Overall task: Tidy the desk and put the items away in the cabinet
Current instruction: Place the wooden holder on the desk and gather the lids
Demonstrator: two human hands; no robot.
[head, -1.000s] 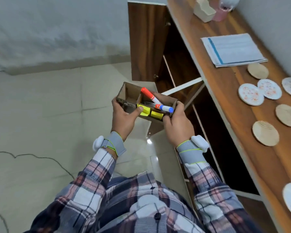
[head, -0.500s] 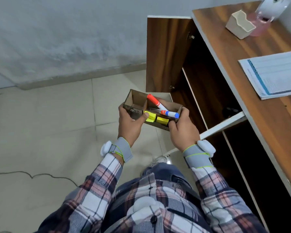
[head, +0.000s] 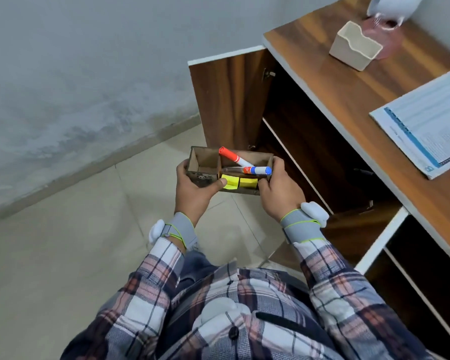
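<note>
The view has swung left since a moment ago, so the coasters have dropped out of sight. The wooden organizer (head: 230, 170) with the markers (head: 257, 170) and sticky notes (head: 239, 182) is clamped between left hand (head: 192, 189) and right hand (head: 279, 192), near the open cabinet (head: 309, 141). On the surface (head: 348, 81), the papers (head: 426, 120) and the holder (head: 355, 45) look like they're left to go.

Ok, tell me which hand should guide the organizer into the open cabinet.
Right hand, probably: it grips the organizer's end nearest the open cabinet; the left hand holds the far end.
</note>
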